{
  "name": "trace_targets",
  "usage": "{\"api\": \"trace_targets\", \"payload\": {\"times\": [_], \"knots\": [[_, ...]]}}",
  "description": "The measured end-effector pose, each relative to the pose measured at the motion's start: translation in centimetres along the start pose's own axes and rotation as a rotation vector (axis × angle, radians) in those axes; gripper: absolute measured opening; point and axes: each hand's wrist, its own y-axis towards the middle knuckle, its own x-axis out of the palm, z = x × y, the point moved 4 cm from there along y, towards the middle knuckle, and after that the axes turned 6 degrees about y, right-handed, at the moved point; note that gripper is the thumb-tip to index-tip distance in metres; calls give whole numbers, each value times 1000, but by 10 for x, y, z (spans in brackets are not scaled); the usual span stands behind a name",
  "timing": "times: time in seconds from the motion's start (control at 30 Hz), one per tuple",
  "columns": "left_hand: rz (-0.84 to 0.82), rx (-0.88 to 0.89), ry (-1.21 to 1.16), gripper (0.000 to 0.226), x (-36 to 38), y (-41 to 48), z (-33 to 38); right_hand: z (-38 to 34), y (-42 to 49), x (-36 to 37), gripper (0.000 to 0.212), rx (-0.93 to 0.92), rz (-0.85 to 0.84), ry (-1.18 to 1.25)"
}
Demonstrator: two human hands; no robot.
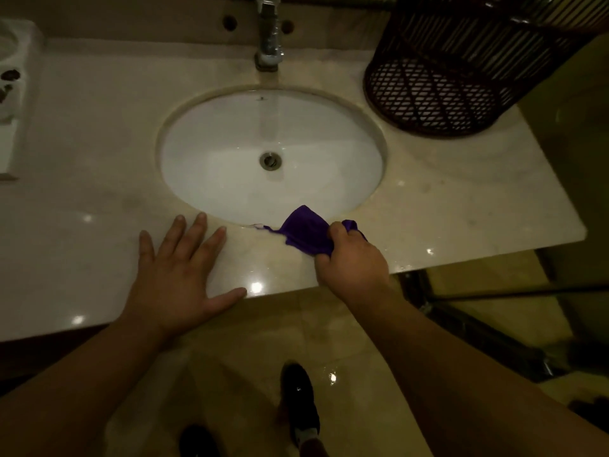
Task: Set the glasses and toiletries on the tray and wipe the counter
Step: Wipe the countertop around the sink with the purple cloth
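Observation:
My right hand (351, 258) grips a bunched purple cloth (304, 230) on the pale marble counter (445, 209), just in front of the sink's near rim. My left hand (178, 268) lies flat on the counter with fingers spread, left of the cloth and apart from it. A white tray (19, 103) shows at the far left edge, cut off by the frame; what stands on it is blurred. No glasses or toiletries can be made out clearly.
A white oval sink (270, 153) with a chrome tap (270, 37) sits in the counter's middle. A dark woven basket (451, 64) stands at the back right. The counter's front edge runs beneath my wrists, with tiled floor and my shoes (300, 400) below.

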Motion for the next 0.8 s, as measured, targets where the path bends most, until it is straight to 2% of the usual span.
{"api": "trace_targets", "payload": {"times": [0.5, 0.8], "knots": [[-1, 124, -8, 107, 1, 74, 117, 98, 17, -31, 31, 21, 83, -13], [-55, 108, 38, 106, 4, 82, 129, 140, 27, -49, 35, 48, 102, -23]]}}
